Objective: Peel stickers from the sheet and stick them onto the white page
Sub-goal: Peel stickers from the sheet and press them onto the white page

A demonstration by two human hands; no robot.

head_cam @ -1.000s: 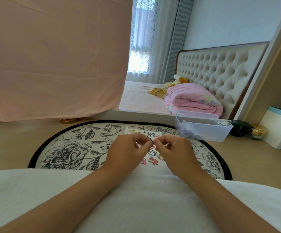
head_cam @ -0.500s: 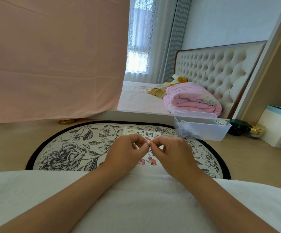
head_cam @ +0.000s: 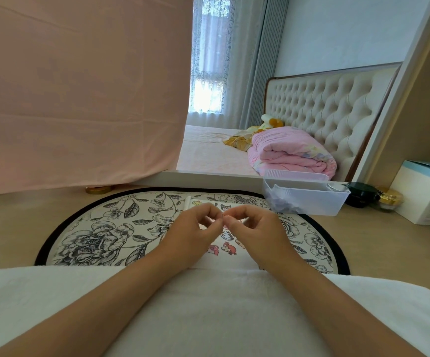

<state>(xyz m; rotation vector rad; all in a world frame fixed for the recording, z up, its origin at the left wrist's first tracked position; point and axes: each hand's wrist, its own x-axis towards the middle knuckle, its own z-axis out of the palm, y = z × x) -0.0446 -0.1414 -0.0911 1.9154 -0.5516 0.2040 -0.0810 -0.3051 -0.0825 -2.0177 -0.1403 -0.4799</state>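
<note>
- head view: left hand (head_cam: 193, 234) and right hand (head_cam: 259, 233) curled, thumb and forefinger tips meeting, pinching a tiny scrap (head_cam: 223, 220) too small to make out.
- held just above the white sheet with cartoon stickers (head_cam: 234, 259), lying at the near edge of the floral mat (head_cam: 93, 238).
- clear bin (head_cam: 309, 199) at the mat's far right edge.

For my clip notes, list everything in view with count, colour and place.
round floral mat: one, black and white, floor
white sheet of cartoon stickers: one, on the mat
translucent plastic bin: one, whitish, mat's right edge
folded quilt: one, pink, on the bed
hanging cloth: one, pink, left
cardboard box: one, white and blue, far right
small jars: two, black and gold, by the box
white towel: one, under the forearms
tiny sticker: one, colour unclear, between fingertips
left hand: one, pinching the sticker
right hand: one, pinching it
</note>
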